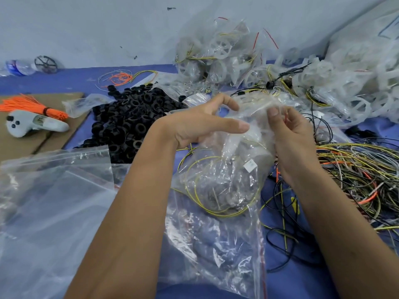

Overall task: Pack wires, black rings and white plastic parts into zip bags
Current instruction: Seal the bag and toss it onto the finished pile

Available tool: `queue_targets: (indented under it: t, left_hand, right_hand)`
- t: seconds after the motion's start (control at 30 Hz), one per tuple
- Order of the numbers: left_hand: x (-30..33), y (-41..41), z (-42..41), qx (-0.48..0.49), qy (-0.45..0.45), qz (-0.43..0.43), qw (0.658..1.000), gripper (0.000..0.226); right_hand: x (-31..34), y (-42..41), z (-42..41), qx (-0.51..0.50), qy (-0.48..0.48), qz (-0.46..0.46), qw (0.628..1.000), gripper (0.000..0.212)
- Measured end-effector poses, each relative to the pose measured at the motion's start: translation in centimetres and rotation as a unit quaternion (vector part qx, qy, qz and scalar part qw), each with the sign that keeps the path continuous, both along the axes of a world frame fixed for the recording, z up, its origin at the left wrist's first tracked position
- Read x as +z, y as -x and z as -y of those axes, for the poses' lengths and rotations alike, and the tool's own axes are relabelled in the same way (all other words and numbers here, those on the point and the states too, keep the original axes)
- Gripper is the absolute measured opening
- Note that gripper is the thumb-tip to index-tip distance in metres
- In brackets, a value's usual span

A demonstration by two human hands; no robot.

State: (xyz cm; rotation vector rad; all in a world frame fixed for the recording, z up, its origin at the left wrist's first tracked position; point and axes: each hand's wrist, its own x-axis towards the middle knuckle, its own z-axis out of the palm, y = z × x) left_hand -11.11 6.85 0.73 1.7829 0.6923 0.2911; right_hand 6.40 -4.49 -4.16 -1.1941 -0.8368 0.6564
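Zip bag (224, 169) of wires, top edge pinched between both hands (244, 124), small white label (250, 164) unreadable.

- rings (129, 117): black;
- table (302, 277): blue;
- tie bundle (28, 104): orange;
- wires (356, 169): yellow, black, orange, grey;
- zip bag (220, 186): clear; red seal line;
- plastic parts (356, 67): white

Quick tally from my feed: two hands, left (200, 124) and right (293, 134), on one filled zip bag (224, 182). One pile of black rings (129, 117), too many to count. One orange tie bundle (28, 106), one grey controller (32, 124), one wire tangle (356, 175).
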Motion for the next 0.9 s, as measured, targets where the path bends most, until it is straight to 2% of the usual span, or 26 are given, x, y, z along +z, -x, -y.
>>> queue_targets:
  t: [0.1,0.17,0.23,0.33,0.4,0.43,0.5,0.57,0.6,0.63,0.73,0.77,0.83,0.9]
  left_hand:
    - [-0.2,0.8,-0.3,-0.028,0.031,0.042,0.998,0.048]
    - [-0.5,1.4,-0.5,-0.022,0.055,0.082,0.995,0.037]
    - [-0.7,1.9,-0.7,-0.016,0.076,0.115,0.99,0.032]
    - [-1.4,2.6,-1.3,-0.003,0.093,0.146,0.985,0.029]
    - [-1.4,2.9,-1.3,0.027,0.126,0.166,0.978,0.023]
    - [-1.5,3.0,-1.3,0.046,0.143,0.159,0.976,0.031]
    - [-1.8,3.1,-1.6,0.055,0.146,0.11,0.982,0.062]
    - [-2.1,3.0,-1.5,0.014,0.148,0.079,0.986,0.089]
    - [-2.4,2.9,-1.4,-0.014,0.144,0.083,0.986,0.092]
    - [-2.4,2.9,-1.3,-0.032,0.148,0.094,0.984,0.086]
    - [-2.6,2.6,-1.2,-0.006,0.174,0.14,0.975,0.035]
    - [-2.6,2.6,-1.2,0.008,0.174,0.14,0.975,0.026]
    - [-2.7,2.8,-1.5,-0.015,0.166,0.134,0.977,0.026]
    - [-2.5,3.2,-1.5,-0.097,0.17,0.153,0.969,0.046]
  right_hand:
    - [0.0,0.0,-0.1,0.019,0.045,-0.022,0.999,0.05]
    - [0.0,-0.1,-0.1,0.023,0.065,-0.031,0.997,0.054]
    - [0.1,-0.2,0.0,0.037,0.066,-0.048,0.996,0.045]
    - [0.3,-0.2,0.3,0.09,0.052,-0.052,0.993,0.018]
    - [0.4,-0.2,0.3,0.102,0.045,-0.07,0.991,0.014]
    - [0.5,-0.1,0.3,0.097,0.044,-0.075,0.992,0.016]
    - [0.5,0.1,0.3,0.085,0.042,-0.074,0.993,0.019]
    - [0.5,0.3,0.2,0.087,0.048,-0.066,0.993,0.021]
    - [0.4,0.3,0.1,0.089,0.052,-0.059,0.993,0.022]
    - [0.4,0.3,0.1,0.091,0.054,-0.052,0.993,0.022]
    - [0.3,0.1,0.3,0.08,0.033,-0.04,0.995,0.025]
    - [0.4,-0.1,0.3,0.072,0.022,-0.037,0.996,0.027]
    - [0.6,-0.3,0.3,0.053,-0.005,-0.026,0.998,0.029]
    - [1.0,-0.5,0.4,0.054,-0.052,-0.048,0.996,0.028]
